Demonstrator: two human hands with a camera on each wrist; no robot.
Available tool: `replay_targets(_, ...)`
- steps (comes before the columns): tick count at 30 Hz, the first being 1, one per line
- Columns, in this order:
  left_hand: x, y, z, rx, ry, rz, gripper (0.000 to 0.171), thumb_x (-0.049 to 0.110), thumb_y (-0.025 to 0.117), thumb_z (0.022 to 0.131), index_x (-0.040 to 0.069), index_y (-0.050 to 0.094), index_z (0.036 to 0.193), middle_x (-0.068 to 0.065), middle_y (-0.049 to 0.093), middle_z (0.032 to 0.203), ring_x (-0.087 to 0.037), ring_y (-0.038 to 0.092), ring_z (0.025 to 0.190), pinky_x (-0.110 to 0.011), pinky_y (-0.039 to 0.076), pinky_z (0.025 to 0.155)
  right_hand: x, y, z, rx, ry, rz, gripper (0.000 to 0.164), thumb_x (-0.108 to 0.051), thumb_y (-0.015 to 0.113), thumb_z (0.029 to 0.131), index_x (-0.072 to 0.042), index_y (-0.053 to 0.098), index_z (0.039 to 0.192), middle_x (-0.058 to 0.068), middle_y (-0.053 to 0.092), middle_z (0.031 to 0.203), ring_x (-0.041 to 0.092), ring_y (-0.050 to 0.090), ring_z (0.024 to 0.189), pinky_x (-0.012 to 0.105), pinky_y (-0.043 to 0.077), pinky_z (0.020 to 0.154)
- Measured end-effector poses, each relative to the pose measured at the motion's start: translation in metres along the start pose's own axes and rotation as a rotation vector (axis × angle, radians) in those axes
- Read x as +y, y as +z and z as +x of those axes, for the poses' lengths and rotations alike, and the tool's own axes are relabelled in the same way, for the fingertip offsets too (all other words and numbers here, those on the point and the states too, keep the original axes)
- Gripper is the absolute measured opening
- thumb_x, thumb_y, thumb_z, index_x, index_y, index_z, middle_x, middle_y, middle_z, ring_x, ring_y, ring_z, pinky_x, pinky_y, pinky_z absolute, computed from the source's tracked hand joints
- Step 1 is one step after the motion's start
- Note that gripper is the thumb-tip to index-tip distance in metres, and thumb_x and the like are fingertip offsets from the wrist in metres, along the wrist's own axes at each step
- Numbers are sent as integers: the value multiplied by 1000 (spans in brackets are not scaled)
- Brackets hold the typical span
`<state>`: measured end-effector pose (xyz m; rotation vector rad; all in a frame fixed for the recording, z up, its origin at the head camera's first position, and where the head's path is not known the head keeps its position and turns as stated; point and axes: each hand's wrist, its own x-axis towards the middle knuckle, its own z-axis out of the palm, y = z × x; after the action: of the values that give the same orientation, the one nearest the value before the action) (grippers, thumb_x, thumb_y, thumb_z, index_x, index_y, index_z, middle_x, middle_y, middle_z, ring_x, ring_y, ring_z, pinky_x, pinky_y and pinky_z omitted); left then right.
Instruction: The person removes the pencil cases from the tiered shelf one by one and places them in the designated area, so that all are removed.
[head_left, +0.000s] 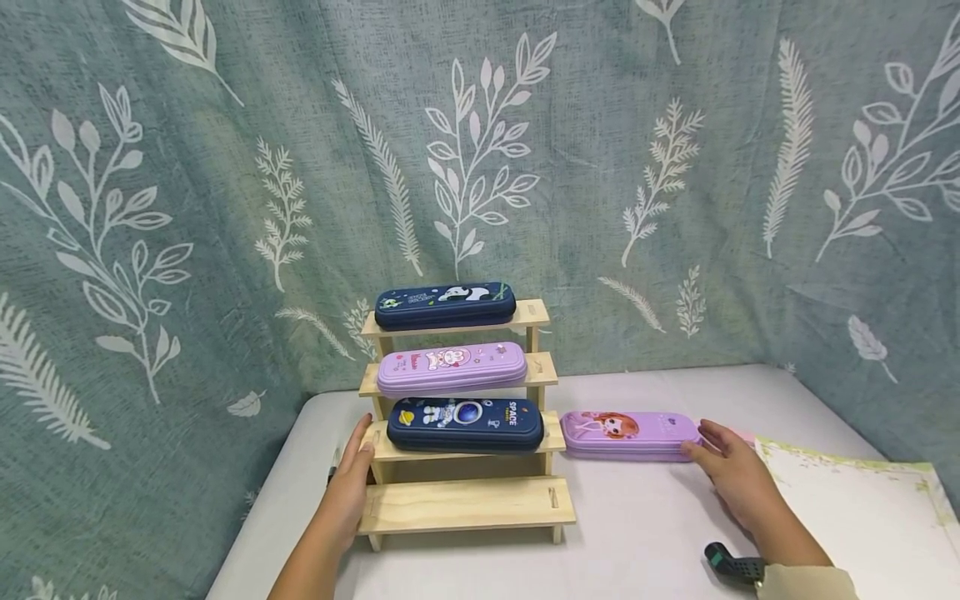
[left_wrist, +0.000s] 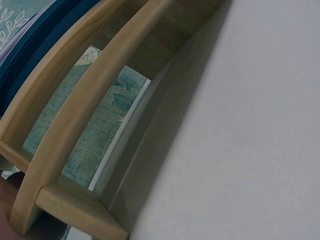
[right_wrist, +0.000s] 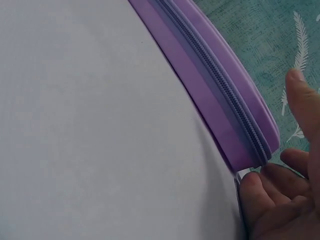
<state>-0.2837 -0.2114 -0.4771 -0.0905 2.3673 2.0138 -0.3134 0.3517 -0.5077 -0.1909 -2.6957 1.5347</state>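
A stepped wooden display rack [head_left: 465, 504] stands on the table, its lowest board bare. My left hand [head_left: 351, 479] rests against its left side, fingers reaching up beside the third board from the top; in the left wrist view the rack's end mostly hides that hand. Right of the rack lies a purple pencil case [head_left: 652, 435] with a red-haired girl on its lid. At its right end is my right hand [head_left: 731, 471]. In the right wrist view, fingertips [right_wrist: 252, 182] are right at the end of the zipped case, the fingers spread and uncurled.
The rack's upper boards hold a navy panda pencil case [head_left: 446, 305], a pink rabbit pencil case [head_left: 452, 367] and a navy space pencil case [head_left: 465, 425]. A leaf-bordered white sheet [head_left: 862, 517] lies at right. Behind hangs a green leaf-patterned curtain [head_left: 570, 208].
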Motion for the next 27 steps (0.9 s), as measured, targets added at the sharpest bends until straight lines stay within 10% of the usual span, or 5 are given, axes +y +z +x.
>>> replay_targets(9,1,0,-1,6,-14,4,56,46,26,115,43,8,168,-8,0,178,-41,-11,162,-77,-6,120,-17,0,-8,93,-52,-72,97,-56,63,102,6,22,163,33,26,166,54,35,148,68,35,116)
replay_targets(27,1,2,1,1,-12,-9,56,45,26,115,42,8,168,-7,-1,178,-41,-11,161,-77,-6,120,-67,33,-29,24,-237,-155,87,-46,73,98,1,35,160,33,41,159,49,47,143,46,48,108)
